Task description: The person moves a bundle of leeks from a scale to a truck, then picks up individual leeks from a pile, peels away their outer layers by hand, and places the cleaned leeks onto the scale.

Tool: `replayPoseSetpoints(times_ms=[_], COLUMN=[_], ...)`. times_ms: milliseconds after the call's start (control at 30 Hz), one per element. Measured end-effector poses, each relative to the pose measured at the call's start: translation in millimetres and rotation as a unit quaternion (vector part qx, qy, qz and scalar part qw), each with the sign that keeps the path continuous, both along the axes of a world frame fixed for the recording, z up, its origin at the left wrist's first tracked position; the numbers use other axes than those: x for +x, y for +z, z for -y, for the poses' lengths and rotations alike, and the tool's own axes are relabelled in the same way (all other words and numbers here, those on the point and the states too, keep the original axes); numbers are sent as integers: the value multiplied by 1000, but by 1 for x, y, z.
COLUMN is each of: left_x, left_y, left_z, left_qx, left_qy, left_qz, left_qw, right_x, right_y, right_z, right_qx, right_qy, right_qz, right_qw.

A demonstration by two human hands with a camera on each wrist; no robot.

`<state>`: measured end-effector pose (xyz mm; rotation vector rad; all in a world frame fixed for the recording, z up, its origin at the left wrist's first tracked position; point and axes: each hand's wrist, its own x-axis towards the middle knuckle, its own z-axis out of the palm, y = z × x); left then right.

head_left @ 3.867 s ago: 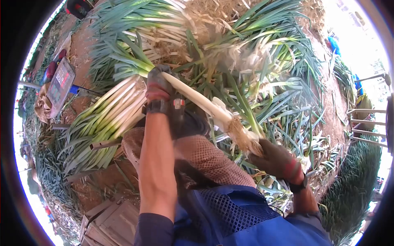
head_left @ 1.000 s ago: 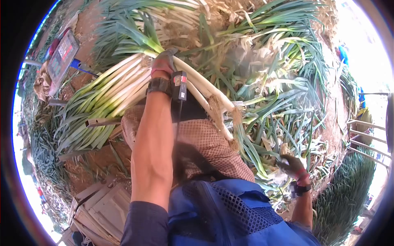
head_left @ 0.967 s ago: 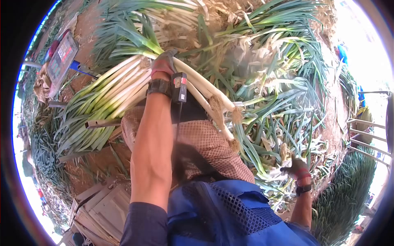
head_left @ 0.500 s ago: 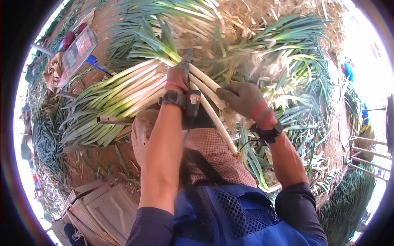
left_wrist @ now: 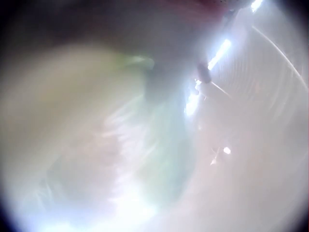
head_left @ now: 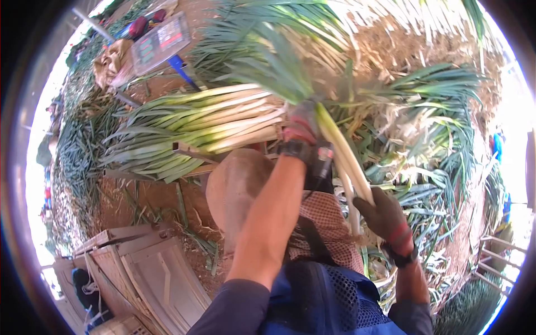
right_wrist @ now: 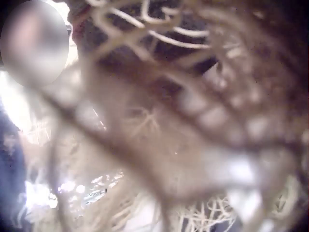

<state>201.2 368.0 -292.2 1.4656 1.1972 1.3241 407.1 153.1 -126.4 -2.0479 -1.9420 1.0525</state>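
My gloved left hand point(head_left: 304, 120) grips a few leeks point(head_left: 347, 156) where the white shanks turn green. Their leaves fan out beyond it, and the shanks slant down to the right. At the lower end, my gloved right hand point(head_left: 385, 215) holds a shank near its roots, which the hand mostly hides. Stringy roots point(right_wrist: 207, 212) crowd the right wrist view, close to the lens and blurred. A pale, blurred leek shank point(left_wrist: 58, 111) crosses the left wrist view. A neat row of leeks point(head_left: 223, 114) lies left of my left hand, white ends towards it.
A digital scale point(head_left: 162, 43) stands at the upper left. More leeks point(head_left: 279, 25) lie at the back, with another pile point(head_left: 441, 84) at the right. Stripped leaves point(head_left: 424, 195) litter the ground beside my right hand. A metal bar point(head_left: 190, 152) juts near my knee; a crate point(head_left: 164, 271) stands lower left.
My right hand swung from the lower right up to the held leeks, then down their shanks to the root end. The leeks now point more steeply downward. The head view has shifted left.
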Motion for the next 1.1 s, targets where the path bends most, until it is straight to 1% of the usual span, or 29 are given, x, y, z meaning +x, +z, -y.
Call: replayPoseSetpoints(times_ms=[33,67,100,133,167,200,233,267,300,333,400,433,467,500,533,567,600,633,667,700,733,767,800,833,867,933,1000,1033,1100], left_x=[12,19,25,27,28,27,29,32,29,25,15,5,-7,-20,-37,-53,-70,-96,-127,-159,-194,-223,-256,-279,-300,-351,-378,-395,-410], left_y=[-8,6,19,13,5,66,81,89,95,102,136,154,176,197,206,215,227,239,245,251,251,265,260,261,261,242,220,204,194], left_z=[-2,-3,-4,-4,-4,27,36,41,47,53,59,61,65,68,65,62,60,65,69,74,79,94,115,129,143,178,212,230,246], left_qx=[-39,-169,-287,-240,-193,-277,-257,-235,-195,-181,-147,-138,-111,-84,-38,8,53,98,134,166,188,257,275,309,343,344,345,359,332], left_qy=[13,-7,17,-22,-61,-82,-88,-94,-129,-134,-148,-161,-167,-174,-178,-180,-182,-116,-62,-4,38,119,108,125,142,71,124,113,139], left_qz=[141,294,445,453,464,549,577,605,593,602,616,616,628,639,631,623,616,577,565,550,565,494,464,484,502,500,498,495,488], left_qw=[989,941,848,858,863,784,770,755,770,766,760,758,752,745,754,761,764,803,812,819,803,822,835,809,781,792,786,783,795], right_x=[2,3,3,3,11,22,32,39,30,18,6,-4,-1,-11,-21,-25,-35,-45,-55,-63,-76,-88,-100,-118,-136,-177,-210,-224,-245], right_y=[0,-1,-3,-4,-6,-11,-16,-16,-14,-7,2,10,8,23,43,49,65,78,87,89,92,98,104,108,112,122,107,104,97], right_z=[7,9,8,6,3,5,8,11,16,18,14,9,5,-4,-14,-24,-34,-46,-58,-73,-82,-93,-102,-107,-112,-117,-128,-130,-134], right_qx=[-22,-42,-34,-27,-85,-124,-165,-232,-203,-232,-224,-166,-95,-41,15,70,74,113,150,230,258,286,314,325,376,387,396,385,362], right_qy=[-7,-14,-21,-28,-29,-34,-42,-46,-26,-43,-54,-40,9,33,57,77,78,110,141,208,216,263,309,329,371,421,461,476,495], right_qz=[-14,-28,-114,-199,-293,-353,-409,-455,-466,-516,-441,-378,-278,-213,-147,-114,-103,-76,-48,-23,-21,7,36,51,69,26,-12,-11,-3], right_qw=[1000,999,993,979,952,927,896,859,861,824,867,910,956,976,987,988,989,985,977,951,942,921,897,885,846,820,794,791,790])
